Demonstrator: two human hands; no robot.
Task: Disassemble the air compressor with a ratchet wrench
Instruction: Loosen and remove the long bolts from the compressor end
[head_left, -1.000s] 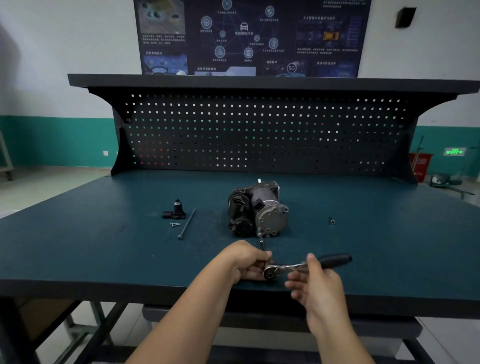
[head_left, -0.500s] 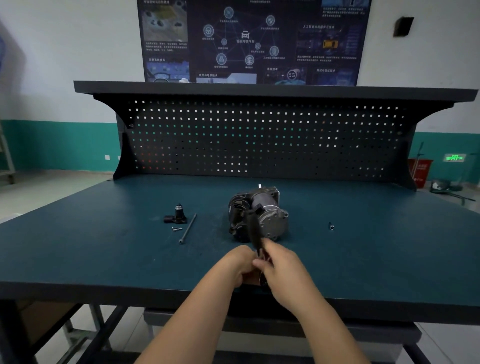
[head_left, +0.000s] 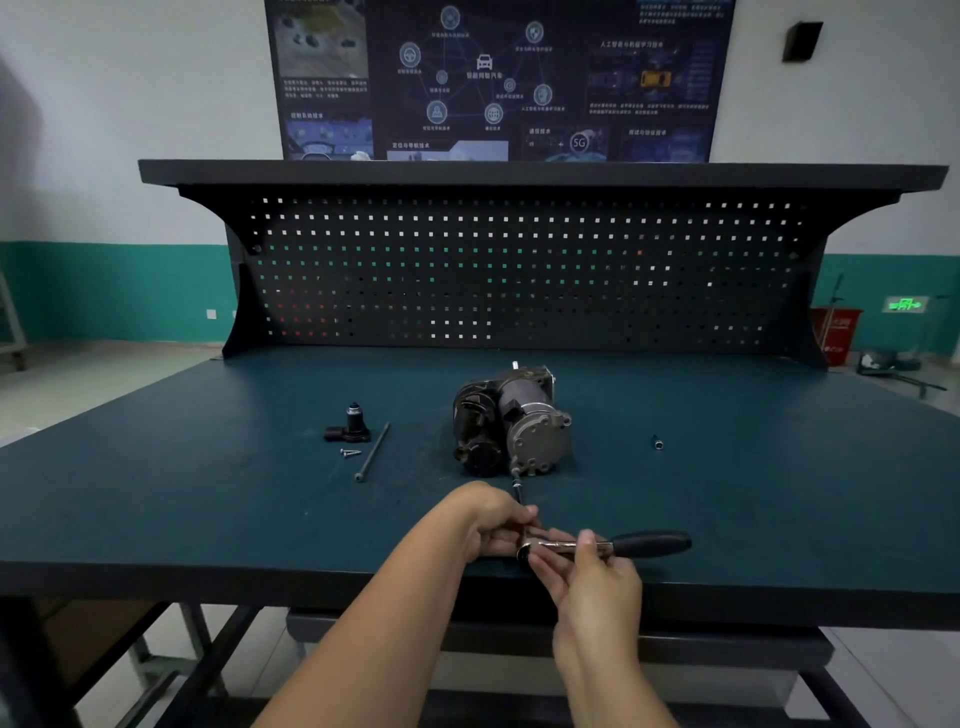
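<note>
Nearest me, at the front edge of the dark teal workbench top (head_left: 156, 519), the person's two hands meet over a chrome ratchet wrench (head_left: 615, 544) with a black handle. The right hand (head_left: 589, 579) pinches the shank just behind the head, thumb on top. The black handle sticks out past it to the right with nothing on it. The left hand (head_left: 491, 525) is curled round the head end of the wrench, knuckles up.

From between the hands a thin dark extension bar (head_left: 518, 491) runs away to the grey metal air compressor (head_left: 519, 421). It sits just beyond the hands with its round bolted end cover facing them, and the bar's far tip meets the lower edge of that cover.

Farther out, left of the left hand, a long dark bolt (head_left: 372, 452), a small silver screw (head_left: 350, 453) and a small black upright fitting (head_left: 353, 423) lie close together. Well off beyond the right hand lies a small dark socket (head_left: 658, 443).

Behind it all stands a black perforated pegboard (head_left: 519, 270), with a dark blue poster (head_left: 493, 78) on the wall above.
</note>
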